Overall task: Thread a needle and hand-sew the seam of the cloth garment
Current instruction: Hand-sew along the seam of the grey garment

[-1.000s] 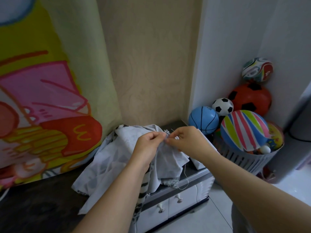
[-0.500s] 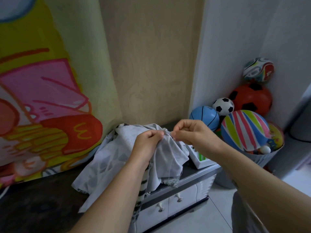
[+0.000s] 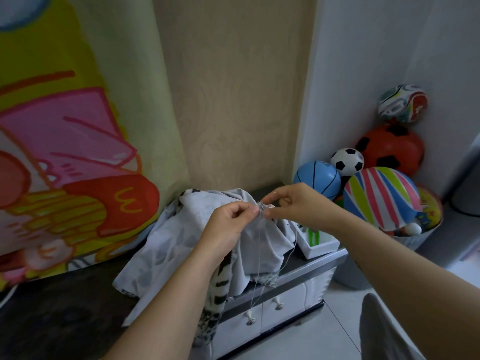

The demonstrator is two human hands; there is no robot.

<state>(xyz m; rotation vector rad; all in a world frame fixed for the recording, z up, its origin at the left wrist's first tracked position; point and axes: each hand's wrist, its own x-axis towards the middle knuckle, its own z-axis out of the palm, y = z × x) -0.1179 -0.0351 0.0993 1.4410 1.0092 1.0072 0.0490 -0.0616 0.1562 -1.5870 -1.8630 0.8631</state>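
Garment (image 3: 181, 237) is lying heaped on the dark top of a cabinet (image 3: 293, 302). Its lower folds are spilling over the front edge, and a black-and-white patterned strip is hanging down before the drawers. One fold of the garment is being held up above the heap, between both hands. A banner (image 3: 65, 165) is filling the left side, with its lower right corner just beside the heap, and the dark top is stretching on below it towards the near left. A beige wall (image 3: 233, 100) is closing the space behind, and pale floor (image 3: 298, 341) is showing to the right of the cabinet's end. On the banner a yellow M-shaped mark (image 3: 128, 202) is sitting on a red shape; the print on the topmost ball (image 3: 402, 103) is too blurred to read. A grey basket (image 3: 355, 276) is crowding the right corner, piled with a striped ball (image 3: 381, 196), a red ball (image 3: 392, 149), a blue ball (image 3: 318, 180) and a small football (image 3: 346, 162). A white box (image 3: 319, 245) is resting on the cabinet's right end, just beside the cloth. The left hand (image 3: 231, 224) is pinching the raised fold between thumb and forefinger. The right hand (image 3: 293, 203) is pinching at the same gathered spot, fingertips nearly touching the left's; whether a needle is lying between them is too small to tell. Thread (image 3: 259, 255) is hanging from that spot, down past the front edge to the drawer knobs (image 3: 250, 317).
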